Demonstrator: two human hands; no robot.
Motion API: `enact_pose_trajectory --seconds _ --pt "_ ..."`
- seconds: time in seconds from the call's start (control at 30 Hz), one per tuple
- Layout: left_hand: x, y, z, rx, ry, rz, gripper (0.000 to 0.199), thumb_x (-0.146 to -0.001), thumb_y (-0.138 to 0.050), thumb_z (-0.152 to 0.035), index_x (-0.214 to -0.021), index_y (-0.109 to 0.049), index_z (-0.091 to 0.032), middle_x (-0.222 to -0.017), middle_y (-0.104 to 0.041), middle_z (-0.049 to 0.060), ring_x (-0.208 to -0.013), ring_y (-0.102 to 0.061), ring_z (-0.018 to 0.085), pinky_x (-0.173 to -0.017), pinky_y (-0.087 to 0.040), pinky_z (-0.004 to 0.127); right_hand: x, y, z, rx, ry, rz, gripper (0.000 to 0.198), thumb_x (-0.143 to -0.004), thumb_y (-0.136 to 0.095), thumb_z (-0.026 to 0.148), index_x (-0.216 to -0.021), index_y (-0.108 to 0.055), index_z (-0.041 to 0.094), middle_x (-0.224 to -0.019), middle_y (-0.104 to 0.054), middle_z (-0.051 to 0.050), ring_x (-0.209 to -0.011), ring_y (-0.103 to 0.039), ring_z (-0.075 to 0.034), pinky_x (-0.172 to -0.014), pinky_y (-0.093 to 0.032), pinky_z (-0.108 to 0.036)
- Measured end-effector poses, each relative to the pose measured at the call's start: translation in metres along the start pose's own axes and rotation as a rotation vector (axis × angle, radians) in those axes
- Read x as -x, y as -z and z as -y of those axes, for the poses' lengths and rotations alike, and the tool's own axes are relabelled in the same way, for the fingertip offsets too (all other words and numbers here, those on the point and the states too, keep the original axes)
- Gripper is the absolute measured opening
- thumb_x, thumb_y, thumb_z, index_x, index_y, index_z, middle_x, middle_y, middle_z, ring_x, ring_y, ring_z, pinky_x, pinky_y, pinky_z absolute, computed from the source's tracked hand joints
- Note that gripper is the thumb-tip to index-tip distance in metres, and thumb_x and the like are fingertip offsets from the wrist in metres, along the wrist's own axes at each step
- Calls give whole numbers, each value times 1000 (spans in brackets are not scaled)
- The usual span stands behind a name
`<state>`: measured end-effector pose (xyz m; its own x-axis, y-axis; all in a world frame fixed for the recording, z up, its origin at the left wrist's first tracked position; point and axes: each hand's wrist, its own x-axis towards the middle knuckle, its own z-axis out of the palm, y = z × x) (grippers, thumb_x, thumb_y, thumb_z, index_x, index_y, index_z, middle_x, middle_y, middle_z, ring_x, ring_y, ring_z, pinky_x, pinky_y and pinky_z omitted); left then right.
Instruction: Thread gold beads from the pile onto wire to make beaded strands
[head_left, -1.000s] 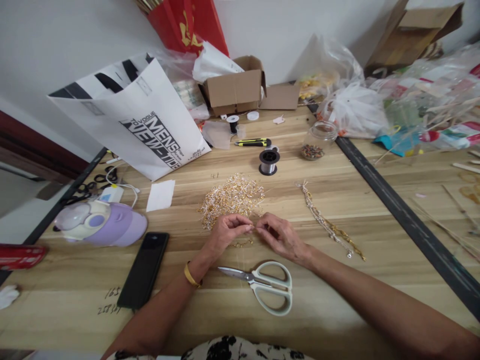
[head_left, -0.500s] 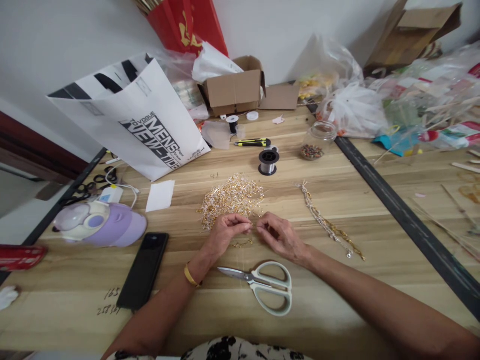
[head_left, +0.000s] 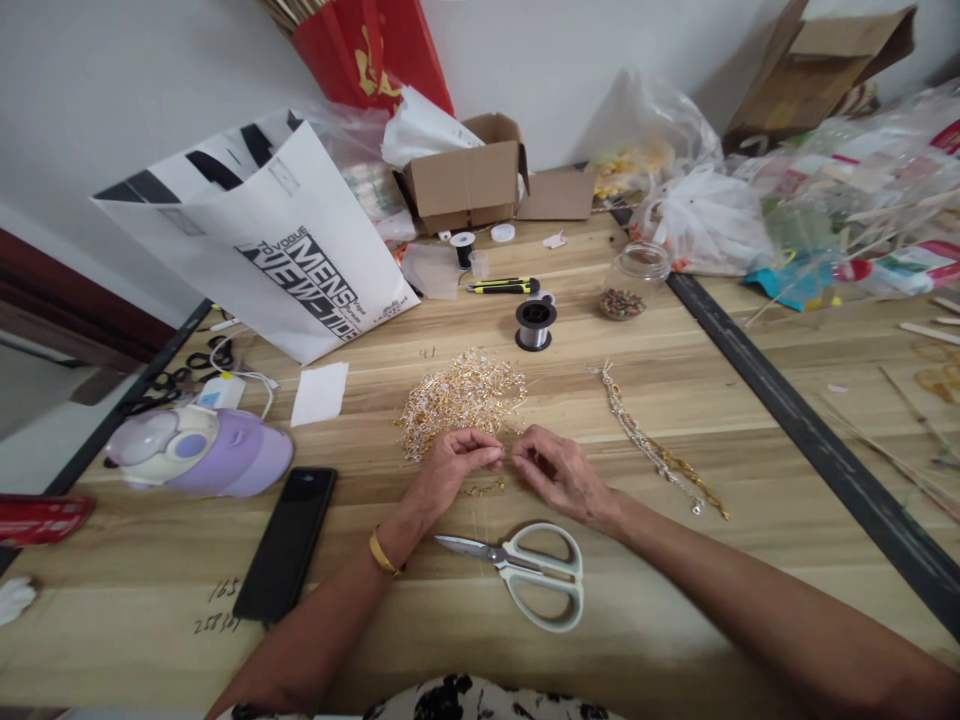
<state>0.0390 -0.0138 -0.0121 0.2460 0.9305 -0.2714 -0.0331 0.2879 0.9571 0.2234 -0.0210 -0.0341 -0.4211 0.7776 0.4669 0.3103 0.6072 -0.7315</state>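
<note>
My left hand (head_left: 463, 458) pinches thumb and forefinger together at the near right side of a heap of small gold and clear beads (head_left: 457, 395). Close beside it, my right hand (head_left: 559, 470) is closed in a pinch too, its fingertips almost meeting the left ones. Whatever lies between the fingertips is too small to make out. Below my left fingers a short gold beaded strand (head_left: 484, 488) rests on the table. Scissors with pale handles (head_left: 544, 577) lie slightly open nearer to me. Gold and silver chains (head_left: 652, 440) stretch out to the right of my right hand.
Behind the heap stand a spool of wire (head_left: 536, 325), a yellow-black utility knife (head_left: 502, 286) and a jar of beads (head_left: 634, 282). A black phone (head_left: 286, 543) and a purple bottle (head_left: 202, 450) lie left. A white paper bag (head_left: 262, 240) and a cardboard box (head_left: 469, 180) stand farther back.
The whole view has shifted very slightly. Both hands keep the same pinched pose near the heap, and nothing else has visibly moved.
</note>
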Motion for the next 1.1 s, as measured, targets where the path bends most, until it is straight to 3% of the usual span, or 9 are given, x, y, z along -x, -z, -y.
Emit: enact_pose_trajectory --seconds 1.1 --pt "0 -2 -2 104 21 48 17 -63 -76 -25 -71 -69 -12 -63 -66 1 -60 -58 11 -66 -47 24 0 0 0 -15 6 7 11 -91 -47 18 -84 -56 17 -74 -56 -3 -60 -47 -11 -54 -38 -23"
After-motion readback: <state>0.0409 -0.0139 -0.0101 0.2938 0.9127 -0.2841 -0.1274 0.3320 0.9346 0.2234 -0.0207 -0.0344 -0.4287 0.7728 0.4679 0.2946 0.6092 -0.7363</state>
